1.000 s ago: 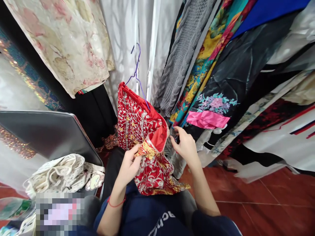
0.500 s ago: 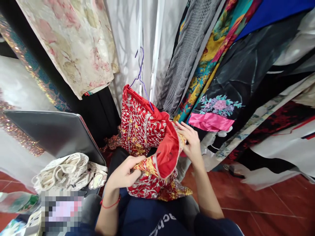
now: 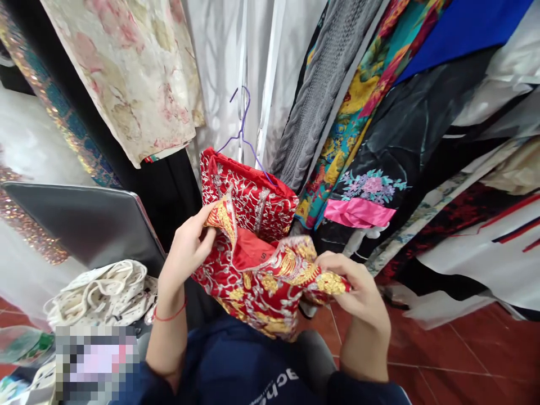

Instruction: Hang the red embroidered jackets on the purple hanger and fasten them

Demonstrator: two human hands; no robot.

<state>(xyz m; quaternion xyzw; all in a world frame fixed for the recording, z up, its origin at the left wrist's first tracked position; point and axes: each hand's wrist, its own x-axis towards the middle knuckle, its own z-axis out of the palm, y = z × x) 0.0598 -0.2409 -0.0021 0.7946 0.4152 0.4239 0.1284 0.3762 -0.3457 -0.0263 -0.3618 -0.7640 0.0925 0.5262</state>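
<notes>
A red embroidered top (image 3: 264, 295) with gold and silver patterns is stretched between my two hands above my lap. My left hand (image 3: 190, 243) pinches one gold-trimmed edge of it. On the other side, my right hand (image 3: 358, 289) grips another gold-embroidered part, thumb and fingers closed. The neck opening shows a red lining with a small "S" mark. Behind it, a matching red embroidered piece (image 3: 248, 199) hangs from a purple wire hanger (image 3: 242, 126). The top covers the lower part of that piece.
A dark laptop (image 3: 84, 225) stands at the left, with a cream dotted cloth bundle (image 3: 105, 292) and a plastic bottle (image 3: 25, 344) near it. Hanging clothes surround me, including a floral cream garment (image 3: 126, 84), a grey knit (image 3: 320, 90) and a black garment with pink trim (image 3: 360, 212).
Both hands have moved apart, left hand up and leftward, right hand down and rightward. The top has been turned and spread, so its embroidered front and neckline show.
</notes>
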